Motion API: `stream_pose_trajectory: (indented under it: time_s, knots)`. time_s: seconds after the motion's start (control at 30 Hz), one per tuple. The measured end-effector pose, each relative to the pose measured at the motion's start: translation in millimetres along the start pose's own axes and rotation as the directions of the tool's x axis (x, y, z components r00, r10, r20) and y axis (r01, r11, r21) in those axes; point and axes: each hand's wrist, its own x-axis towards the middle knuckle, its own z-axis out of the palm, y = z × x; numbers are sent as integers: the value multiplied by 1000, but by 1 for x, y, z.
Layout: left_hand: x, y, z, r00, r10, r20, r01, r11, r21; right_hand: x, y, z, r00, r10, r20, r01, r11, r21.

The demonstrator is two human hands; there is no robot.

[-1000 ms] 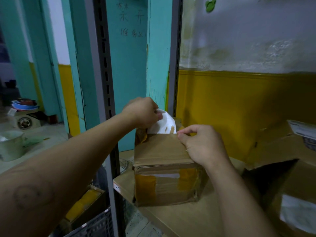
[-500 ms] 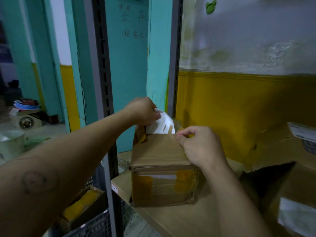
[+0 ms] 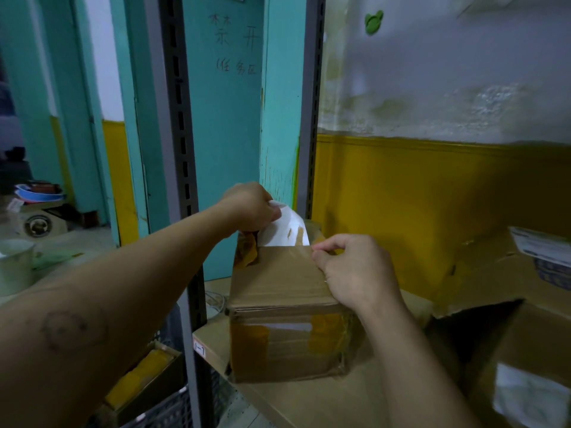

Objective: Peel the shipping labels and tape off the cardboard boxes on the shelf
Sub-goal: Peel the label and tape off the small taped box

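A small cardboard box (image 3: 278,282) stands on the shelf board (image 3: 312,400), with brownish tape (image 3: 250,341) across its front face. A white shipping label (image 3: 284,230) is lifted up off the far part of the box top, bits of brown paper stuck to its underside. My left hand (image 3: 247,208) pinches the label's upper edge. My right hand (image 3: 355,270) rests on the box's top right edge, with thumb and fingers pinched at the label's lower right corner.
A larger open cardboard box (image 3: 509,350) with white labels fills the shelf to the right. A grey slotted shelf upright (image 3: 182,180) stands left of the small box. Lower left are a crate and a box with yellow contents (image 3: 145,375).
The label has come up slightly further off the box top as my left hand pulls it back. The box has shifted a little. My right hand stays pinched at the label's corner.
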Motion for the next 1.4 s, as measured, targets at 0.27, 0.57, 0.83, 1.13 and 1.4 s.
stream_pose_trajectory:
  time_s: [0.27, 0.57, 0.83, 1.13, 1.4]
  knots:
    - [11, -5, 5, 998, -57, -9, 57, 998, -1, -1, 0, 0, 1000, 0, 9, 0, 1000, -8]
    - [22, -11, 15, 994, -110, -20, 110, 994, -8, -1, -1, -1, 1000, -2, 14, 3, 999, -37]
    - [30, -16, 23, 983, -166, -76, 156, 981, -119, -2, -3, -3, 1000, -5, 16, 6, 998, -68]
    - [35, -19, 27, 974, -214, -74, 191, 952, -240, -4, -3, -5, 1000, 2, 9, -1, 998, -65]
    - [39, -21, 32, 955, -287, -80, 248, 914, -322, -6, -3, -3, 1000, 11, -16, -13, 995, -104]
